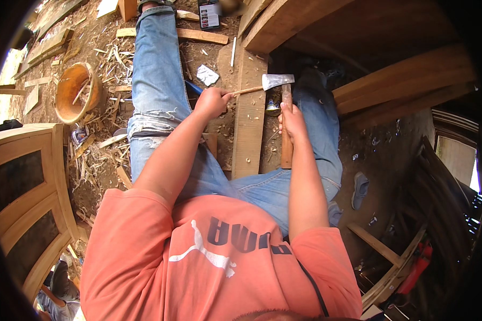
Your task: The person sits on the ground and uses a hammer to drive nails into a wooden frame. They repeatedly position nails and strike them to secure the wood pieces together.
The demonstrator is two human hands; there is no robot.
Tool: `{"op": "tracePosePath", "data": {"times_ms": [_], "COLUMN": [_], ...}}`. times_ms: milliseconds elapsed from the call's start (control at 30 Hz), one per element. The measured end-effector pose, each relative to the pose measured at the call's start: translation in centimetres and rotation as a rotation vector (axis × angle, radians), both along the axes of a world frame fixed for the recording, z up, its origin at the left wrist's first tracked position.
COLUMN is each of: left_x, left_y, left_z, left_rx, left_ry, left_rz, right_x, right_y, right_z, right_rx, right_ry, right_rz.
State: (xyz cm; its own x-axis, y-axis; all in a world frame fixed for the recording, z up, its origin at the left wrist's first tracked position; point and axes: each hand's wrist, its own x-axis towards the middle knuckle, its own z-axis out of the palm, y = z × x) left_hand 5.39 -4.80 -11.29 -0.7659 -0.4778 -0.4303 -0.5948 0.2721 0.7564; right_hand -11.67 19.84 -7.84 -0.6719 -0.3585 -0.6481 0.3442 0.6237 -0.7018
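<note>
My left hand (pixel 213 102) is closed round one end of a thin wooden stick (pixel 247 91), which points right across a long board (pixel 248 131). My right hand (pixel 293 124) grips the upper part of the handle of a hatchet (pixel 286 152), close below its head. The pale metal hatchet head (pixel 277 81) faces left. Its edge meets or nearly meets the stick's far end; I cannot tell if they touch. The handle's butt hangs down near my right thigh. The board lies lengthwise between my legs, with small chips on it.
A round orange-brown basin (pixel 93 96) with wood bits stands left, amid scattered shavings. A panelled wooden frame (pixel 59 160) is at the left. Large beams (pixel 407 80) cross the upper right. Crumpled white paper (pixel 208 75) and a slipper (pixel 360 190) lie on the ground.
</note>
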Motion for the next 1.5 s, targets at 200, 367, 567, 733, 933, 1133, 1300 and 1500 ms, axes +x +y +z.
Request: {"op": "tracePosePath", "data": {"times_ms": [200,367,567,733,933,1133,1300,1500], "left_x": [0.4,0.3,0.0,0.0,-0.3,0.4,1.7,1.9], "left_y": [0.1,0.0,0.0,-0.2,0.6,0.6,1.4,4.7], "left_z": [-0.1,0.1,-0.1,1.0,-1.2,-4.7,-1.2,2.8], "left_rx": [-0.02,0.031,0.03,0.093,0.0,0.331,0.674,0.944], "left_ry": [0.03,-0.019,-0.027,-0.058,-0.07,-0.103,-0.117,-0.146], "left_rz": [0.018,0.021,0.014,0.018,-0.001,0.09,0.037,0.107], "right_x": [0.2,1.3,0.3,2.1,1.6,2.4,3.1,4.2], "right_y": [0.3,-0.1,-0.1,-0.4,1.1,2.9,1.5,-1.4], "right_z": [0.1,-0.7,-0.1,0.3,1.9,3.9,2.0,0.9], "right_rx": [0.007,-0.004,-0.049,-0.019,-0.286,-0.212,-0.185,-0.191], "right_ry": [-0.018,-0.019,-0.018,-0.029,-0.086,-0.087,-0.078,-0.002], "right_rz": [0.07,0.034,-0.052,0.032,-0.333,-0.291,-0.261,-0.103]}}
